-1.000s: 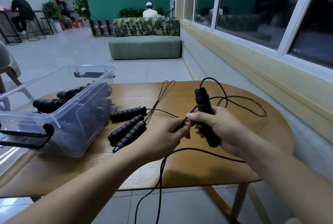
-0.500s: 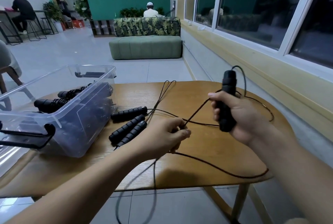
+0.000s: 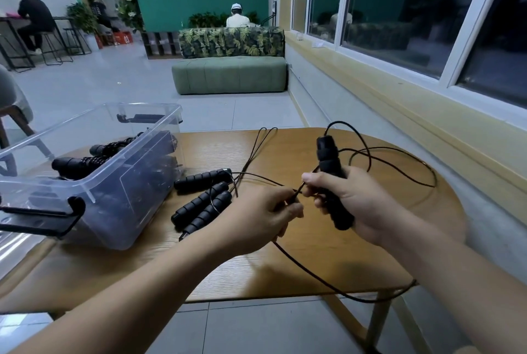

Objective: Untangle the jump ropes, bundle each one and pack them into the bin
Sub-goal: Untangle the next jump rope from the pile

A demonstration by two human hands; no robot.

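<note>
My right hand [image 3: 356, 205] grips a black foam jump-rope handle [image 3: 330, 165] upright above the wooden table [image 3: 313, 262], its thumb and forefinger also pinching the thin black cord. My left hand [image 3: 265, 216] pinches the same cord [image 3: 328, 282] right beside it; the cord loops off the table's front edge and trails in loose loops at the far right. Three more black ribbed handles [image 3: 202, 202] lie on the table left of my hands. A clear plastic bin [image 3: 119, 182] at the left holds bundled ropes with black handles [image 3: 77, 165].
The bin has black clip latches [image 3: 42, 216] at both ends. A wall with windows runs along the right of the table. A green sofa [image 3: 231, 74] and seated people are far behind. A chair [image 3: 14, 108] stands at the left.
My right hand, which had swung the handle up and out to the right, has come back beside my left hand. The cord now hangs in a loop off the front edge.
</note>
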